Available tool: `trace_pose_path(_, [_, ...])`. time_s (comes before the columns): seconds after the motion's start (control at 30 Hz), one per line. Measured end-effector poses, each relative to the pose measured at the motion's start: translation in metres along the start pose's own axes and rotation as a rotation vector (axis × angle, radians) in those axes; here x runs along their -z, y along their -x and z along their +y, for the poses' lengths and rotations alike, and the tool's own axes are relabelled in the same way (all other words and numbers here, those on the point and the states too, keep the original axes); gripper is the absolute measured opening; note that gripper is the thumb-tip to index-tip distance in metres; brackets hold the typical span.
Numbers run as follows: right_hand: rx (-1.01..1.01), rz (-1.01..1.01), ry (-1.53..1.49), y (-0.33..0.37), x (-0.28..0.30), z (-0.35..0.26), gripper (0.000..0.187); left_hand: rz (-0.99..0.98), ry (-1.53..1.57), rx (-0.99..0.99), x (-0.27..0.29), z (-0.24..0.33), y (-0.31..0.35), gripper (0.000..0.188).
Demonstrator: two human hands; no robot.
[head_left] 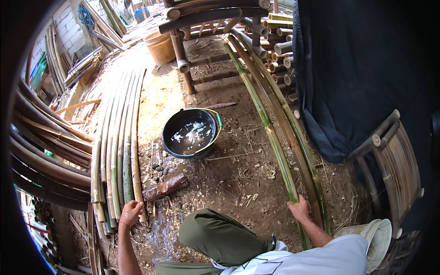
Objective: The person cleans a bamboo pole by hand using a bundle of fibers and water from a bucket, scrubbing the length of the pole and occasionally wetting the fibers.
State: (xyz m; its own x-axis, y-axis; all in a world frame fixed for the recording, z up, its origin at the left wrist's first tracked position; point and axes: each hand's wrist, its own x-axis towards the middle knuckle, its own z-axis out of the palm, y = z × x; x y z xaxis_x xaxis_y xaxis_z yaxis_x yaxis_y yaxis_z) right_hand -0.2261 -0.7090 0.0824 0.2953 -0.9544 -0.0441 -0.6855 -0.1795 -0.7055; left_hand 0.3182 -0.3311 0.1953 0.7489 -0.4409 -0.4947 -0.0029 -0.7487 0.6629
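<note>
My right hand (300,209) is wrapped round a shiny green bamboo pole (276,145) near its lower end. That pole slants away from me toward a bamboo bench frame (215,13). A brownish bamboo pole (293,143) and another green one lie close along its right side. On the left, my left hand (131,212) is closed, its fingers curled together; what they hold, if anything, is hidden. It is over the near end of a row of pale bamboo poles (121,146). Between my hands, farther off, stands a black bucket (166,145) with water in it.
A short log (166,187) lies left of centre. Dark bamboo poles (50,162) are stacked at far left. Beyond the bucket stands an orange-brown tub (160,49). A dark cloth (357,68) hangs at right, beside a slatted bamboo frame (398,169). Near my right elbow sits a whitish bucket (381,236).
</note>
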Motion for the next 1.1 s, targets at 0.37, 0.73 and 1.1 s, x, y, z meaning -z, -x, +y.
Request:
trace_pose_path(0.37, [0.174,0.445,0.385,-0.150,-0.053,-0.022,0.067,0.023,0.039,0.193,-0.035,-0.123,0.027,0.035])
trace_pose_path(0.73, [0.184,0.534,0.542,-0.195,-0.091,-0.033,0.064,0.021,-0.217,0.138,-0.077,-0.141,0.021,0.043])
trace_pose_path(1.1, [0.367,0.393,0.661,-0.177,-0.082,-0.009,0.069,1.014,-0.384,0.228,-0.056,-0.194,-0.005,0.064])
